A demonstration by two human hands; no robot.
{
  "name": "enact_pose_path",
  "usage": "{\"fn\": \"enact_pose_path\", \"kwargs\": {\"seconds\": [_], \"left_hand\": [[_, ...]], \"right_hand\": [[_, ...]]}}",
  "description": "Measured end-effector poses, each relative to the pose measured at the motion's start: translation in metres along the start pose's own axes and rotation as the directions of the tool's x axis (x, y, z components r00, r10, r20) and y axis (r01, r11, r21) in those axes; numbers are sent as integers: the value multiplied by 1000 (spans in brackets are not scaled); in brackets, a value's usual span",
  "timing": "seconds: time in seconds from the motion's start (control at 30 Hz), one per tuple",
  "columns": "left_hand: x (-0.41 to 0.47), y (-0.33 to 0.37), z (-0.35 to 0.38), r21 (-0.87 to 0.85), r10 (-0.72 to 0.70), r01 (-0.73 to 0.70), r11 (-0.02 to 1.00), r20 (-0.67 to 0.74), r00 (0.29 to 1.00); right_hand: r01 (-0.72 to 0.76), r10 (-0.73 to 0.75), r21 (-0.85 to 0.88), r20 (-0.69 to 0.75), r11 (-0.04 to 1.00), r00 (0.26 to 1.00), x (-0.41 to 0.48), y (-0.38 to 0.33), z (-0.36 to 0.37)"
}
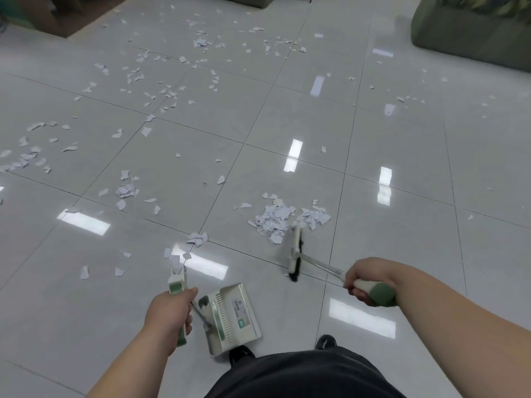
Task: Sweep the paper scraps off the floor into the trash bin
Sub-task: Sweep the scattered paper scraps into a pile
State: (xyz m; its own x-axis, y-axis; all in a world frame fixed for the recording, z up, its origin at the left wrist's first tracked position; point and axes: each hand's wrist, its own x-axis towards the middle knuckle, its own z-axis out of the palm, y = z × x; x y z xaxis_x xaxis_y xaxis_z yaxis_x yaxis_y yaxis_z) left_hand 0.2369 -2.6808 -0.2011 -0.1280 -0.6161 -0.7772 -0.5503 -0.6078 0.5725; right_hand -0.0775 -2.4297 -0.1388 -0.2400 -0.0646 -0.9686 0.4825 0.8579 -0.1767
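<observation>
Where the view looks down from the head camera, the glossy grey tiled floor (402,156) fills nearly the whole frame and carries bright strip reflections. A green upholstered seat (471,33) stands at the upper right corner.

The paper scraps (161,90) lie on the floor in a loose band from the left edge across to the upper centre, with thinner strays toward the right. The densest pile (275,219) lies on the tile ahead of the person, slightly right of centre. A smaller cluster (126,191) sits well to its left, and a few pieces (196,239) lie near the top of the dustpan handle.

The dustpan (230,317), white with green trim and a toothed comb edge, sits low and tilted just ahead of the left shoe (241,353). Whether it touches the floor cannot be told.

The broom head (296,251), with a white back and black bristles, is down at the floor with its far end just beside the near edge of the densest pile. Its metal shaft runs back to the right.

The left hand (169,314) has its fingers wrapped around the upright dustpan handle. The right hand (365,280) has its fingers curled around the white and green broom grip. The right shoe (326,341) shows near the bottom centre.
</observation>
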Motion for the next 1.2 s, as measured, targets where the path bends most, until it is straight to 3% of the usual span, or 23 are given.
{"fn": "enact_pose_path", "kwargs": {"seconds": [0.23, 0.37, 0.67, 0.93, 1.2], "left_hand": [[-3, -2, -30, -4, -17, 17, 1000, -49, 999], [-2, 1, -44, -23, -5, 3, 1000, -76, 997], [10, 16, -35, -38, 15, -16, 999, -45, 999], [17, 45, 2, -3, 35, -35, 999, -9, 999], [15, 89, 41, -5, -2, 2, 1000, -61, 998]], "right_hand": [[25, -40, 92, 157, 995, 987, 28, -64, 74], [55, -72, 111, 152, 992, 986, 31, -75, 95], [168, -175, -100, -72, 981, 982, -16, -63, 37], [129, -182, -186, -302, 974, 936, -3, -64, -38], [71, -182, -315, -339, 947, 923, 57, -111, -100]]}}
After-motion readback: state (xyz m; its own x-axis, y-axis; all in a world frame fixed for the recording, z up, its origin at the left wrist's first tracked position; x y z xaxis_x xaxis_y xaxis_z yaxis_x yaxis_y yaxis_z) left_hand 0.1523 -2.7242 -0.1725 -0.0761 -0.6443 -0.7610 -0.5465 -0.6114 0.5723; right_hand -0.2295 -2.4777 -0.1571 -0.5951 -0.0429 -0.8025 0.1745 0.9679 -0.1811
